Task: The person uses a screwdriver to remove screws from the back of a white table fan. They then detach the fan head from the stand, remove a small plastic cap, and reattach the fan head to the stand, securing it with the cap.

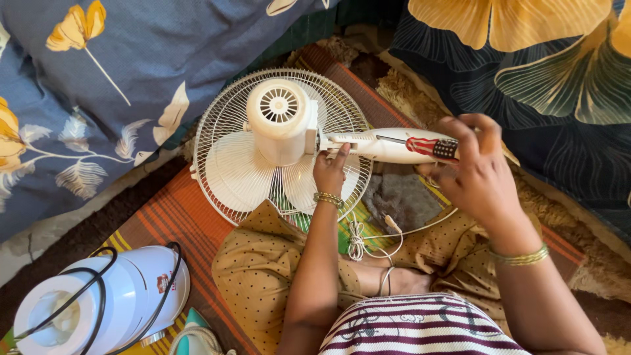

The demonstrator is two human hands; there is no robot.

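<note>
A white table fan (282, 148) lies face down on the striped mat (177, 217), its grille flat so the motor housing points up and the back is within reach. The left hand (330, 172) closes its fingers around the neck just beside the housing, steadying it. The right hand (476, 172) grips the far end of the fan's stem near the red control panel (430, 147), holding it level. The fan's cord (358, 240) trails across the lap. A white kettle (105, 302) stands apart, wrapped in black cable.
</note>
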